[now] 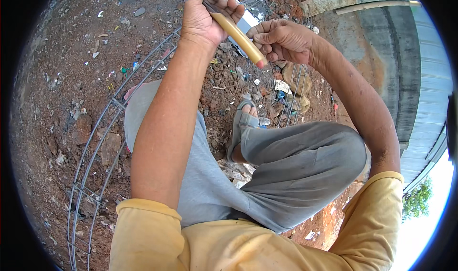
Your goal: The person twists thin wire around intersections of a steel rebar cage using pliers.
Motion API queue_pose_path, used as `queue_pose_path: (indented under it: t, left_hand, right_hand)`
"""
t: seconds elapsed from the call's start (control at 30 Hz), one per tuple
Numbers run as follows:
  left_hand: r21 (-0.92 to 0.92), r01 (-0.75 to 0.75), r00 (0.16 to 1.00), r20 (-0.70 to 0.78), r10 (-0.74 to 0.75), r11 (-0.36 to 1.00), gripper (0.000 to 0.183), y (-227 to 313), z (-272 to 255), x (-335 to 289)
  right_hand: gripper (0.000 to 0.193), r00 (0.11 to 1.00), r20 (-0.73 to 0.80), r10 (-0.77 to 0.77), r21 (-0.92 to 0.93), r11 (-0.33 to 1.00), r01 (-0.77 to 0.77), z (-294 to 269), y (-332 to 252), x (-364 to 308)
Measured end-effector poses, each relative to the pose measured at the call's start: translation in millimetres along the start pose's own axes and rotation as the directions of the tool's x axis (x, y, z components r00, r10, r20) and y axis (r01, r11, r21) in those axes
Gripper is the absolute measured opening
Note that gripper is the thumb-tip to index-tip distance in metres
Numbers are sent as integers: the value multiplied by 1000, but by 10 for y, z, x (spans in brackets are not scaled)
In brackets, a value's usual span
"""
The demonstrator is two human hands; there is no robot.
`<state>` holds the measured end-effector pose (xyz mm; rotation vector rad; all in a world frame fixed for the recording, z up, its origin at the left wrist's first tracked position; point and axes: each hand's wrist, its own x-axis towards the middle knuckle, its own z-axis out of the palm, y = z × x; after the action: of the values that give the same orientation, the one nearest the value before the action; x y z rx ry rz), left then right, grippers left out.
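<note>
My left hand (206, 20), at the top middle, is closed around a tan, round stick-like handle (238, 37) with a reddish tip. A darker part of the handled thing lies in the palm, so its full shape is hidden. Close by on the right, my right hand (285, 40) has its fingers curled in and the thumb pressed to them beside the handle. Anything between those fingers is too small or hidden to tell. Behind both hands shows a white-and-blue sheet-like piece (248, 20).
A steel rebar frame (114, 102) with cross ties curves along the left, and more bars (293, 97) run behind the right wrist. My sandalled foot (243, 123) stands on rubble-strewn soil. A grey concrete wall (381, 47) and corrugated metal sheet (431, 94) are at right.
</note>
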<state>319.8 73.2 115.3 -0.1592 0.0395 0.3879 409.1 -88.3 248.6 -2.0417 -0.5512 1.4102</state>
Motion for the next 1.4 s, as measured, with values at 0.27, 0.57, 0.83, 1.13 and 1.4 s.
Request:
queue_pose_path:
  t: [0.27, 0.57, 0.83, 1.13, 1.4]
  left_hand:
    - [120, -288, 932, -194, 307, 950, 43, 357, 34, -150]
    - [490, -410, 777, -254, 576, 769, 54, 243, 307, -621]
    - [629, -113, 861, -324, 391, 769, 40, -72, 22, -441]
    - [807, 564, 767, -591, 251, 178, 35, -854, -150, -72]
    - [743, 641, 731, -668, 138, 194, 31, -673, -416, -183]
  right_hand:
    - [27, 953, 302, 24, -342, 936, 85, 111, -91, 635]
    - [32, 564, 817, -118, -19, 973, 231, -269, 89, 1564]
    - [31, 581, 813, 35, -197, 956, 217, -625, 1018, 2028]
    - [47, 584, -740, -334, -672, 396, -626, -4182, 2662, 1937]
    - [60, 623, -780, -60, -494, 670, -554, -4711, 4759, 1568]
